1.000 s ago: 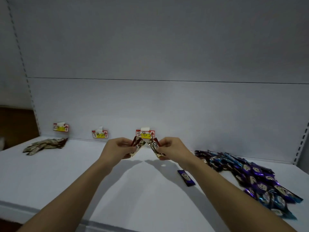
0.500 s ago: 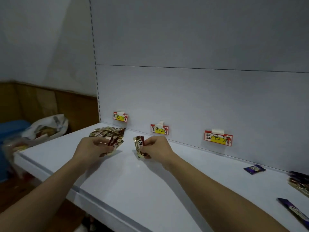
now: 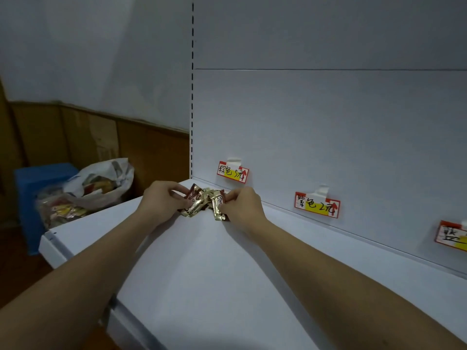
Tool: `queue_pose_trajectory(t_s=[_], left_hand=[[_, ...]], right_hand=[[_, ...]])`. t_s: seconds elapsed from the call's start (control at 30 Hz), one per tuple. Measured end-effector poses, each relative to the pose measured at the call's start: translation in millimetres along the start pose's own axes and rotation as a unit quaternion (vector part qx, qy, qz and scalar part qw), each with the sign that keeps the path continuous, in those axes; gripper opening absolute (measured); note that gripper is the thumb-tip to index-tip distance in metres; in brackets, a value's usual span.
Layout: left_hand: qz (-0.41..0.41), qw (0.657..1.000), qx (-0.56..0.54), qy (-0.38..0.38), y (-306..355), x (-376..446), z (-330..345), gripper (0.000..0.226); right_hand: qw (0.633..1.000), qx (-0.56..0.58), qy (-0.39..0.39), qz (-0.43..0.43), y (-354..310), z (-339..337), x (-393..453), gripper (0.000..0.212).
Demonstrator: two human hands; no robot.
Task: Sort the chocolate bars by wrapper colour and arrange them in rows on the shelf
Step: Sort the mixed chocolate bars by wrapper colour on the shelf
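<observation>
A small pile of brown-and-gold chocolate bars (image 3: 202, 201) lies at the far left end of the white shelf (image 3: 227, 286), just below the first price label (image 3: 232, 172). My left hand (image 3: 161, 200) pinches a brown-and-gold bar at the pile's left side. A gold bar (image 3: 218, 209) at the pile's right side is pinched in the fingers of my right hand (image 3: 242, 209), its lower end on the shelf. The purple and blue bars are out of view.
Two more price labels (image 3: 317, 205) (image 3: 452, 236) hang on the back panel to the right. Left of the shelf end, a plastic bag of snacks (image 3: 86, 190) sits by a blue stool (image 3: 32, 198) against a wood-panelled wall.
My view has swung further left along the shelf. Both hands have carried their brown-and-gold bars onto the pile under the first label, and my right hand has closed in beside the left.
</observation>
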State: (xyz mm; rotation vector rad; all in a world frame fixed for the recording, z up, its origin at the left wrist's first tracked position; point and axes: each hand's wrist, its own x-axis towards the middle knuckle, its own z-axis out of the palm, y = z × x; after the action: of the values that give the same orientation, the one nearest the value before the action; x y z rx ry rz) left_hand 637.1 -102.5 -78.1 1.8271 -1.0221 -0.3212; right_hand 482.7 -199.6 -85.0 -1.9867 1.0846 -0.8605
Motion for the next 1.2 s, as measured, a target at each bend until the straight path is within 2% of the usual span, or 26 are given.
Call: queue_pose_trajectory(t_s=[0.17,0.33,0.6,0.77,0.93,1.2], left_hand=[[0.022,0.999,0.043,0.004,-6.3,14.2,5.7,0.028],[0.033,0.996,0.075,0.024,-5.2,11.4,5.3,0.029],[0.068,0.993,0.100,0.003,32.5,-20.0,10.2,0.016],[0.096,0.983,0.146,-0.052,78.3,-61.8,23.6,0.020],[0.103,0.971,0.203,-0.069,120.9,-118.8,48.7,0.021],[0.139,0.955,0.217,-0.148,192.8,-230.2,128.1,0.034]], right_hand=[[0.996,-0.065,0.022,-0.055,5.6,9.2,9.2,0.014],[0.995,-0.059,0.024,-0.073,2.6,-0.4,3.5,0.003],[0.992,-0.103,-0.027,-0.072,-13.1,-45.9,-30.8,0.016],[0.984,-0.155,-0.051,-0.077,-15.0,-95.0,-73.3,0.023],[0.966,-0.230,-0.079,-0.086,2.8,-164.1,-126.7,0.026],[0.960,-0.267,-0.071,-0.042,44.6,-288.3,-238.7,0.027]])
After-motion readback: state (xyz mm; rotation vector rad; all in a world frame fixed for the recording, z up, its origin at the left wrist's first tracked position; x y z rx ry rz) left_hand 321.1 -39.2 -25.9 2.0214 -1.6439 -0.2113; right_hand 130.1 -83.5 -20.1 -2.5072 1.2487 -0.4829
